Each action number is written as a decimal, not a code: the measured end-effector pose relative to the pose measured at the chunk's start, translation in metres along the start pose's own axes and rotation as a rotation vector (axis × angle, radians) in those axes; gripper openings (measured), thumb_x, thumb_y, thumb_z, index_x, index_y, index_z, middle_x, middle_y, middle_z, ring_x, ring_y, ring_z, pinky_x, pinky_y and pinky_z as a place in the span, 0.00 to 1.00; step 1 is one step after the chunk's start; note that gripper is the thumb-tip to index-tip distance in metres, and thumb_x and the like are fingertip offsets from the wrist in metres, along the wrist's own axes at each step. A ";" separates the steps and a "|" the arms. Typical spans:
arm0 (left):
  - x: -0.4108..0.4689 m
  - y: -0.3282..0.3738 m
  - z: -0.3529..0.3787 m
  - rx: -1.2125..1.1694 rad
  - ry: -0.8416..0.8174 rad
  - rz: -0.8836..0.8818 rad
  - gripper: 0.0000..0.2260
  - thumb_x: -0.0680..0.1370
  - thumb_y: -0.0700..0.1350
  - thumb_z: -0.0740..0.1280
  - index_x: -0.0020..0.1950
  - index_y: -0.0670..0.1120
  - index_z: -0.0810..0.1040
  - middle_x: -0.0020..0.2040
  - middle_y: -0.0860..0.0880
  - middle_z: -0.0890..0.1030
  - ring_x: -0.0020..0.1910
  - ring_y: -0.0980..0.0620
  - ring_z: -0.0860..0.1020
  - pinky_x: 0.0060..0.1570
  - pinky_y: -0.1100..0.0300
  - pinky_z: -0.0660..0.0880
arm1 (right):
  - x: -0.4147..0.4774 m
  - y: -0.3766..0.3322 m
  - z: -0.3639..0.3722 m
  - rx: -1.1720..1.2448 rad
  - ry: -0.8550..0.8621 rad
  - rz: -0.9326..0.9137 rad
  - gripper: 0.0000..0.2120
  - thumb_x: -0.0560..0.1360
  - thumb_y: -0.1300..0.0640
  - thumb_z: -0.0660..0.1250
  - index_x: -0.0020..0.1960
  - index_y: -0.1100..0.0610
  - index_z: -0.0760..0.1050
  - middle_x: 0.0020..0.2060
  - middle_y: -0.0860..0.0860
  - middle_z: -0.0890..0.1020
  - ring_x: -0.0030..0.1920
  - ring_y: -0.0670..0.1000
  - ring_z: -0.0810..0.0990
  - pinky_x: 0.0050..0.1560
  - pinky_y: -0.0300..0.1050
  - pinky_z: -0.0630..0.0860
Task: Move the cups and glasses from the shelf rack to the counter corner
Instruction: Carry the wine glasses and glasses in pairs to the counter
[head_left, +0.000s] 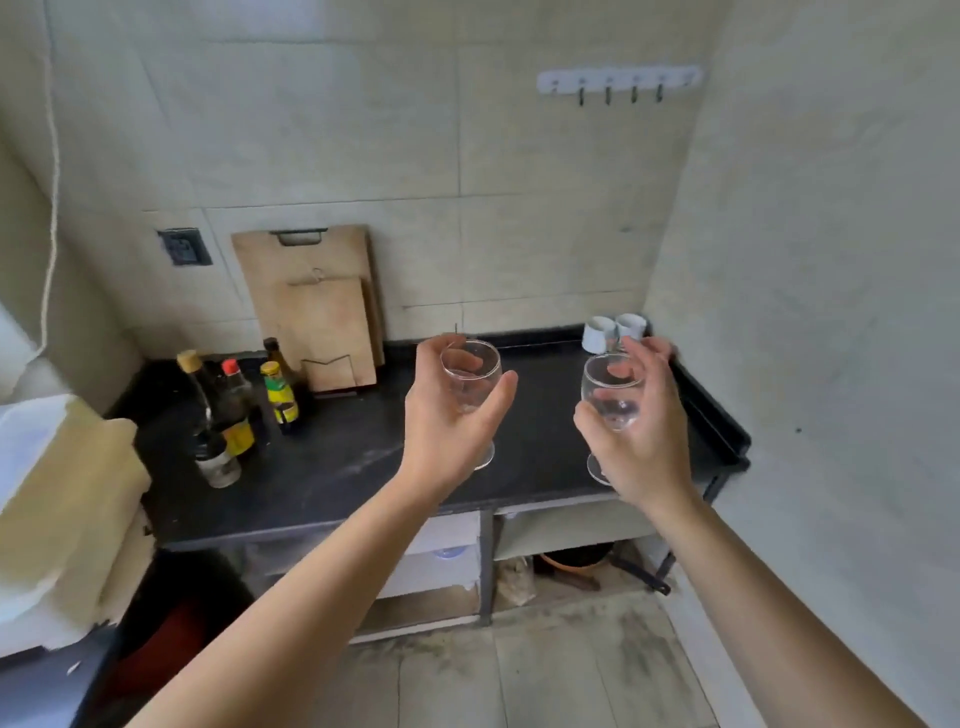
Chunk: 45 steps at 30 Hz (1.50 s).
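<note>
Here both hands (447, 415) (641, 431) grip clear, rounded stemmed glasses (470, 376) (613, 389) above black counter (337, 457).

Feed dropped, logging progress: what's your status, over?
Left grip holds left glass, right grip holds right glass. Both over black counter, short of corner. Two white cups already in corner; nothing blocking the way.

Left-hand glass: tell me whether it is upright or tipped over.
Upright. The left hand grips the left glass round its bowl, open rim on top, foot below the palm.
</note>
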<state>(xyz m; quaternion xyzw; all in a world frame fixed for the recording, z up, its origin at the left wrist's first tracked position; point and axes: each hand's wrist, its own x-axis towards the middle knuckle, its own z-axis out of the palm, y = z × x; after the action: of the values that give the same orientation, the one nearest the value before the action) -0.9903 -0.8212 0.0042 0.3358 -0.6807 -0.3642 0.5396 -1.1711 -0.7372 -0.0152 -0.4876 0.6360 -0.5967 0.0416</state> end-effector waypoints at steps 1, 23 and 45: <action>0.020 -0.003 0.019 -0.021 -0.040 -0.007 0.24 0.71 0.55 0.75 0.62 0.54 0.69 0.49 0.56 0.81 0.49 0.57 0.82 0.48 0.66 0.75 | 0.019 0.011 -0.006 -0.027 0.020 0.005 0.35 0.67 0.47 0.71 0.73 0.45 0.65 0.59 0.38 0.76 0.50 0.43 0.83 0.52 0.44 0.80; 0.267 -0.180 0.322 -0.037 -0.374 -0.337 0.32 0.77 0.43 0.65 0.75 0.56 0.51 0.63 0.50 0.73 0.51 0.59 0.78 0.44 0.67 0.75 | 0.345 0.329 -0.023 0.006 0.034 0.303 0.36 0.66 0.38 0.70 0.72 0.39 0.62 0.58 0.33 0.75 0.51 0.36 0.81 0.50 0.42 0.79; 0.418 -0.447 0.414 0.435 -0.385 -0.609 0.32 0.71 0.42 0.77 0.73 0.50 0.68 0.67 0.46 0.69 0.56 0.50 0.74 0.50 0.62 0.68 | 0.497 0.550 0.153 -0.363 -0.583 0.354 0.34 0.67 0.45 0.80 0.70 0.50 0.72 0.61 0.50 0.78 0.58 0.52 0.78 0.51 0.46 0.73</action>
<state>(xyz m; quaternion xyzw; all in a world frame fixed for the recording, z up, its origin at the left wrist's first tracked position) -1.4473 -1.3487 -0.2382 0.5536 -0.6998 -0.4109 0.1870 -1.6469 -1.2828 -0.2358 -0.5188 0.7671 -0.2944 0.2362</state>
